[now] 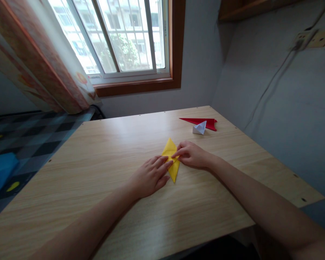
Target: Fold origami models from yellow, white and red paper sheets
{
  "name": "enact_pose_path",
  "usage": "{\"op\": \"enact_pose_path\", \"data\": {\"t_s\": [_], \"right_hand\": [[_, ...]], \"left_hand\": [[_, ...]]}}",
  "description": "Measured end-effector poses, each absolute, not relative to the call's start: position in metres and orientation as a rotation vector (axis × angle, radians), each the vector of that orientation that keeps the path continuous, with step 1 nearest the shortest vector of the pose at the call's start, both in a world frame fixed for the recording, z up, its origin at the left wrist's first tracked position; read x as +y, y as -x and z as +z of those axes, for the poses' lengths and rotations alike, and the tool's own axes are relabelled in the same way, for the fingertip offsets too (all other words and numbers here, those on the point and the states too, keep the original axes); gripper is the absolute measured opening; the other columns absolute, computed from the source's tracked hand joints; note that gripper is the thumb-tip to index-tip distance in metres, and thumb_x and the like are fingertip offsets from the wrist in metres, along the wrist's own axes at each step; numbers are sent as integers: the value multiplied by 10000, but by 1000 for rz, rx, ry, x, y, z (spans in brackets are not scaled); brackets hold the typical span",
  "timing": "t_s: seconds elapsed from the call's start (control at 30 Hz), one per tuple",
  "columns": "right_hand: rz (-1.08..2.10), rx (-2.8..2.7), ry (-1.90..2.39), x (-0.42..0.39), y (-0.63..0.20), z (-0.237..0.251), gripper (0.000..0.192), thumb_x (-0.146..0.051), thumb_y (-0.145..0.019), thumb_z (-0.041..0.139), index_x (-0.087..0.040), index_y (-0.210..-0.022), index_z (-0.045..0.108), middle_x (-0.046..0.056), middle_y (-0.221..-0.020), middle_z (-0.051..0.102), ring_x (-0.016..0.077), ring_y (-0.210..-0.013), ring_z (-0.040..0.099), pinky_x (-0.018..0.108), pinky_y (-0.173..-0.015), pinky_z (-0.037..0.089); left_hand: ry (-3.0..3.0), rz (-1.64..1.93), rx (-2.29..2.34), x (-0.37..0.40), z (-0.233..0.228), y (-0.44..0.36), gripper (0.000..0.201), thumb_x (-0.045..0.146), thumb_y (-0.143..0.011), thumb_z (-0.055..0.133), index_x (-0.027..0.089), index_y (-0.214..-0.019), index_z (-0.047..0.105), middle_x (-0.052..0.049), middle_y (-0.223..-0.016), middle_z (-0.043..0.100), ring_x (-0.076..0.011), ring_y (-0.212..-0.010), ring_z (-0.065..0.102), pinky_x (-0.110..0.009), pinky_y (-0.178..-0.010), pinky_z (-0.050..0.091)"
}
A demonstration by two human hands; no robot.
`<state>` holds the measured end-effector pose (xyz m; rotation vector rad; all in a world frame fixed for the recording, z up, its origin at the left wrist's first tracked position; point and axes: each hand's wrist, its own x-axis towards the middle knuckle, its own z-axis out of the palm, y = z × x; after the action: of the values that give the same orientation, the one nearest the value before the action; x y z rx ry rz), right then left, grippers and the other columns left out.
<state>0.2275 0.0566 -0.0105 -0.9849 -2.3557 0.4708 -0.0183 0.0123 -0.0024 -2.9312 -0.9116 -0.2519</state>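
A folded sheet of yellow paper [171,157], creased into a long diamond, lay flat near the middle of the pale wooden table [103,169] as a person worked it with both bare hands. The left hand [151,176] rested palm down on the table, its fingertips pressing the paper's left edge at the waist of the diamond. The right hand [191,154] came in from the other side, its fingertips drawn together on the paper's right edge; whether they pinched a flap or only pressed it flat could not be told from where the onlooker stood. Neither hand was closed around the paper.

The sheet looked thin, light and easily marked: likely to slide on the smooth tabletop unless pinned, and to take a crease wherever it was squeezed. The sound places to hold it appeared to be the folded edges at the middle, where the layers were thickest, rather than the sharp tips at either end, which would bend.

Further back, well apart from the hands, a small white paper boat [199,128] sat touching a flat red paper shape [203,122] near the table's far right corner. A window [119,36] and a patterned curtain [43,68] stood behind.
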Motion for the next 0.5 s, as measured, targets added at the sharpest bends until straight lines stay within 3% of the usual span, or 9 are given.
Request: {"op": "enact_pose_path", "data": {"t_s": [0.5], "right_hand": [[435,-2383,1008,55,-226,-9,260,-109,-824,594,-222,-979,769,67,-925,664,174,-878,585,318,-821,450]], "left_hand": [[2936,-223,-912,14,0,17,452,379,-970,419,192,-1372,509,-144,-1399,519,-281,-1310,462,-462,-1127,327]]}}
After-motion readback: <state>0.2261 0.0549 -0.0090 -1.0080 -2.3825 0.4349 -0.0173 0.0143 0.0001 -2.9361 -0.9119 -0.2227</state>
